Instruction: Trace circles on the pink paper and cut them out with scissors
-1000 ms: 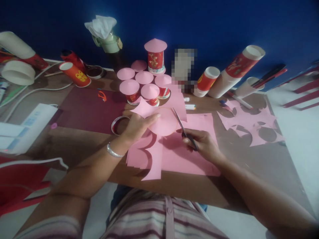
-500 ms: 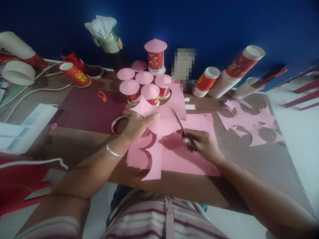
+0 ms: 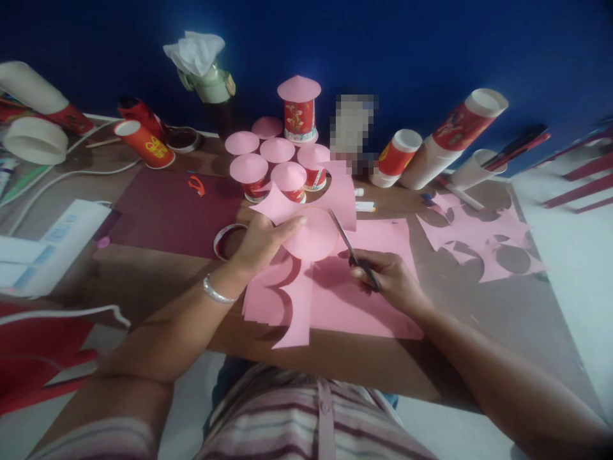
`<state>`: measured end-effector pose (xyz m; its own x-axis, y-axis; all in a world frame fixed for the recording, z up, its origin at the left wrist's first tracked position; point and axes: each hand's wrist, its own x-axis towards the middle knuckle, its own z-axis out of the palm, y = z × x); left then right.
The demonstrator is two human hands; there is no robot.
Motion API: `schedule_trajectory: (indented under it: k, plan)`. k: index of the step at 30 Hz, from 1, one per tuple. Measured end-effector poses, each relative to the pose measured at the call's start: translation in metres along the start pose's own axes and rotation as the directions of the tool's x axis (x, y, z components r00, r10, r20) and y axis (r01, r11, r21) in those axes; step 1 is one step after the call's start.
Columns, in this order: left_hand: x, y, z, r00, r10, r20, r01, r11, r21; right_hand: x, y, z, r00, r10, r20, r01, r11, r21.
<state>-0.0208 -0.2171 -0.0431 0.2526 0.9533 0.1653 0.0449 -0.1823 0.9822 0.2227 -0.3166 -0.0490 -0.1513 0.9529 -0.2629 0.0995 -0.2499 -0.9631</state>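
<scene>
My left hand [image 3: 261, 241] grips a sheet of pink paper [image 3: 311, 236] lifted off the table, thumb and fingers pinched on it beside a drawn circle. My right hand [image 3: 390, 278] is closed on a pair of scissors [image 3: 352, 249], whose blades reach the circle's right edge. More pink sheets [image 3: 364, 300] lie flat under both hands. A silver bracelet [image 3: 215, 291] sits on my left wrist.
Several red paper cups with pink cone lids [image 3: 282, 163] stand behind the paper. A tape roll [image 3: 228, 239] lies on a dark red sheet [image 3: 172, 211]. Pink offcuts [image 3: 479, 236] lie right, stacked cups [image 3: 450, 137] behind, a white box [image 3: 48, 246] left.
The pink paper has turned slightly in my left hand and the scissors' blades have crept a little along the circle. Everything else is still.
</scene>
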Motion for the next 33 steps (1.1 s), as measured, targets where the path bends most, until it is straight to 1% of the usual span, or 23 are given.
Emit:
schedule_trajectory:
  k: [3,7,11,14,20,30,33]
  plan:
    - [-0.0004,0.0000,-0.0008,0.999,-0.022,-0.040,0.021,0.999,-0.029,-0.0002,-0.0008,0.0004,1.000,0.010,0.003,-0.010,1.000,-0.005]
    - [-0.0011,-0.0057,-0.0017,0.998,-0.053,-0.041,0.050,0.996,-0.080,-0.0006,-0.0027,0.0009,1.000,0.015,0.011,-0.015,1.000,0.000]
    - [0.0002,-0.0087,-0.0010,0.999,-0.039,-0.021,0.036,0.991,-0.132,-0.0006,-0.0022,0.0015,1.000,0.027,0.015,-0.027,1.000,0.004]
    - [0.0016,-0.0082,0.0004,0.999,-0.021,-0.027,0.016,0.988,-0.152,-0.0004,-0.0007,0.0018,0.999,0.027,0.020,-0.027,1.000,-0.008]
    - [0.0010,-0.0061,0.0017,0.999,-0.025,-0.029,0.020,0.988,-0.155,0.0001,-0.0004,0.0021,0.999,0.012,0.033,-0.012,1.000,-0.004]
    - [0.0023,-0.0046,0.0010,0.999,-0.007,-0.032,0.002,0.988,-0.155,-0.0014,-0.0019,0.0025,0.999,0.027,0.034,-0.024,0.997,-0.070]
    - [0.0024,-0.0052,0.0011,0.999,-0.014,-0.041,0.008,0.990,-0.143,-0.0014,-0.0020,0.0026,0.999,0.032,0.036,-0.030,0.998,-0.060]
